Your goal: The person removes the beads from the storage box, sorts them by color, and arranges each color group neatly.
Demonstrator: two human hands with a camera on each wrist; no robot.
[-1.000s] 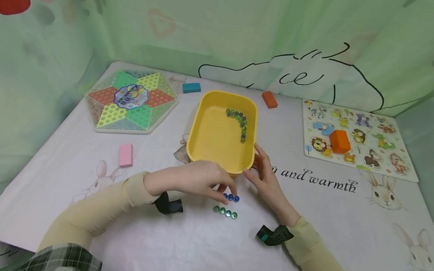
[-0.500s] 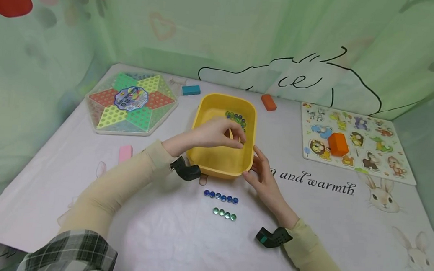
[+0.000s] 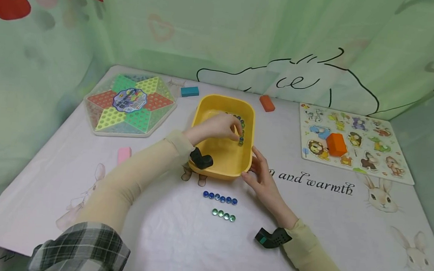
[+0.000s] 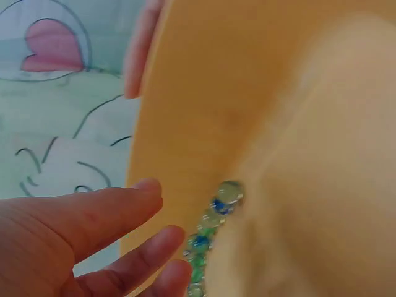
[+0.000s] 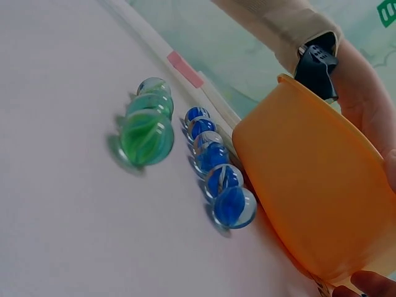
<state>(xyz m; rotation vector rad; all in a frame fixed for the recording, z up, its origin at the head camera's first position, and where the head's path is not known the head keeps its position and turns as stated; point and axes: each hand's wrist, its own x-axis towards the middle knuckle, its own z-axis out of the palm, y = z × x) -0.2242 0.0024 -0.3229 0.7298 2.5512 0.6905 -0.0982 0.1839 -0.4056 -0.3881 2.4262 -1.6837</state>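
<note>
Left hand (image 3: pixel 217 128) fingers reach glassy round marbles (image 3: pixel 241 129) in smooth yellow tub (image 3: pixel 220 161).

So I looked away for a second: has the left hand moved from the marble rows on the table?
Yes. The left hand went from the blue marble row up into the yellow tub, reaching its marbles.

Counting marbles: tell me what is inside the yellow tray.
Inside the yellow tray, a curved line of marbles lies by its right wall; the left hand covers part of it.
</note>
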